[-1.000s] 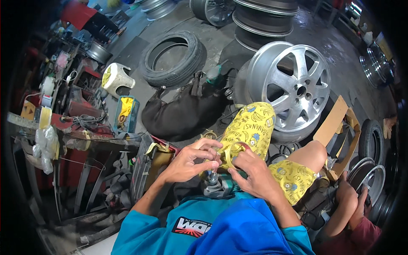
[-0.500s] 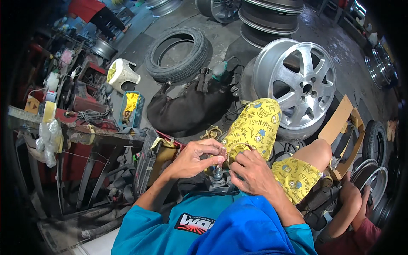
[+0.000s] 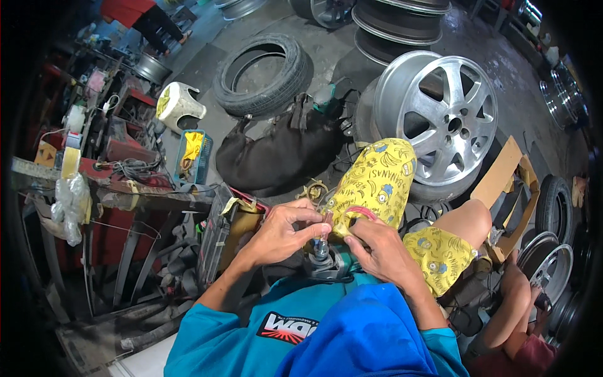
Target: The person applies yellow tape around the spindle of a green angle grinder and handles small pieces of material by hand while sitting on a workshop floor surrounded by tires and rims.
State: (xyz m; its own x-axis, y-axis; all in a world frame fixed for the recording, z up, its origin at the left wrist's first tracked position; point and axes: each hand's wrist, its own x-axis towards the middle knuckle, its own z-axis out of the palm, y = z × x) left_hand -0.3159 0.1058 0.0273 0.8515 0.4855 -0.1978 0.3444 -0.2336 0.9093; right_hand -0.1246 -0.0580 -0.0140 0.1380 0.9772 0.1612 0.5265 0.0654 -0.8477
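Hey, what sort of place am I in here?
Most likely a wheel or tyre repair workshop: there's a large silver spoked wheel, a bare black tyre lying flat, and a stack of rims behind them.

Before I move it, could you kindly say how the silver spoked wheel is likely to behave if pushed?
The silver spoked wheel would probably feel rigid, as its broad spokes look like metal. Its deep barrel suggests some weight. Its round rim could let it roll if stood upright.
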